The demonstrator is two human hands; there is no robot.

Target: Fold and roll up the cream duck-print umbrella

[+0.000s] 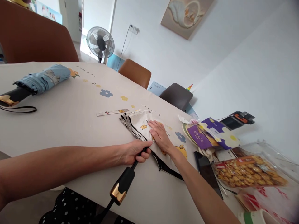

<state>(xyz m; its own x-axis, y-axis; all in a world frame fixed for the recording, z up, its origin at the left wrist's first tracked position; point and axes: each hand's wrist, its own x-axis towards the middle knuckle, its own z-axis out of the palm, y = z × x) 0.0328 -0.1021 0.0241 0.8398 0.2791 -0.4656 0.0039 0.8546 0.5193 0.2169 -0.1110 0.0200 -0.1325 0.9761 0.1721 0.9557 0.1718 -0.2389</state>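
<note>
White umbrella (140,121): canopy (142,127) on the table (77,124) (handle (122,186) toward the wearer). Left hand (140,151) has a closed grip on the shaft (134,165); right hand (161,137) lies over the canopy, fingers extended. Hold shaft steady, smooth panels outward, stack folds evenly.

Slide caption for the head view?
Left hand grips a white umbrella by its shaft, right hand on its canopy; blue umbrella lies at left.

White table (70,127) with flower print, carrying furled blue umbrella (45,79), narrow printed strip (112,112), white umbrella (136,121), dark phone (207,172).
</note>
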